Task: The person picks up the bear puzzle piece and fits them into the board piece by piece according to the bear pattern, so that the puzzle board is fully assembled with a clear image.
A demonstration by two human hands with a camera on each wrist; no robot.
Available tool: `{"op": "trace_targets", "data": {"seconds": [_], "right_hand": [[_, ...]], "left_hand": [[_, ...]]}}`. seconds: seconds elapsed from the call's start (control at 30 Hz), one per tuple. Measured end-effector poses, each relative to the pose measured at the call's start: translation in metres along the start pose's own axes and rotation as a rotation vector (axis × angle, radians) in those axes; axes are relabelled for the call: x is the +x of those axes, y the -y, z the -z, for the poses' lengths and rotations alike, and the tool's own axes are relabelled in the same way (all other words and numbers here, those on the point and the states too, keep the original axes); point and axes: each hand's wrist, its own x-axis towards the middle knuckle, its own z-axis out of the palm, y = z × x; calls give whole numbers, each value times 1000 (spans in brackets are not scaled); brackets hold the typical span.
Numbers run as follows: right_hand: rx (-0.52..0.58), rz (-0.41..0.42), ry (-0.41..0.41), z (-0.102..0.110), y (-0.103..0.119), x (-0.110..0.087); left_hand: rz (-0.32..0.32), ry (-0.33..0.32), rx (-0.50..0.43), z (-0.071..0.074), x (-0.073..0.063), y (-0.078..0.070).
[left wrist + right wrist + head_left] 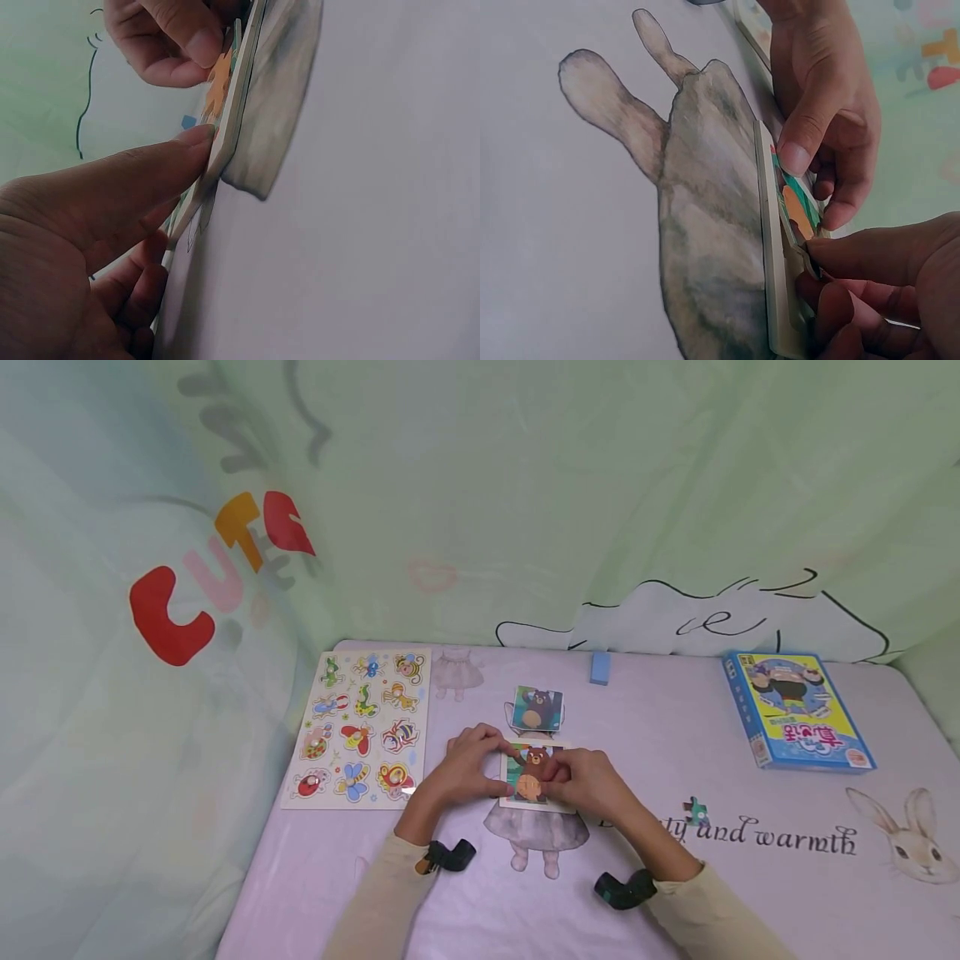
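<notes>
A small jigsaw tray (562,806) with a pale border lies in front of the person, showing a brown bear picture (531,774). My left hand (471,764) holds the tray at its left side, the thumb (169,161) over its near border and the other fingers around the far left. At the right side my right hand (587,783) pinches a puzzle piece (812,262) between thumb and fingers, tilted up at the picture's edge. The fingers cover part of that piece. Just beyond the tray lies a matching bear picture card (537,708).
To the left is a board of insect pieces (356,727). A loose teal puzzle piece (697,812) lies to the right, with a blue-yellow box (798,710) beyond it. A blue block (600,667) stands near the back edge, before the hanging curtain.
</notes>
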Motion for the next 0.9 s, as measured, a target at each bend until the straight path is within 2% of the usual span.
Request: {"op": "trace_targets", "data": {"seconds": [0.17, 0.53, 0.9], "right_hand": [[-4, -25, -7, -1, 0, -1], [-32, -16, -27, 4, -8, -1], [-5, -11, 30, 5, -14, 4]], "left_hand": [[-8, 0, 1, 0, 0, 1], [8, 1, 16, -3, 2, 0], [86, -75, 89, -15, 6, -10]]}}
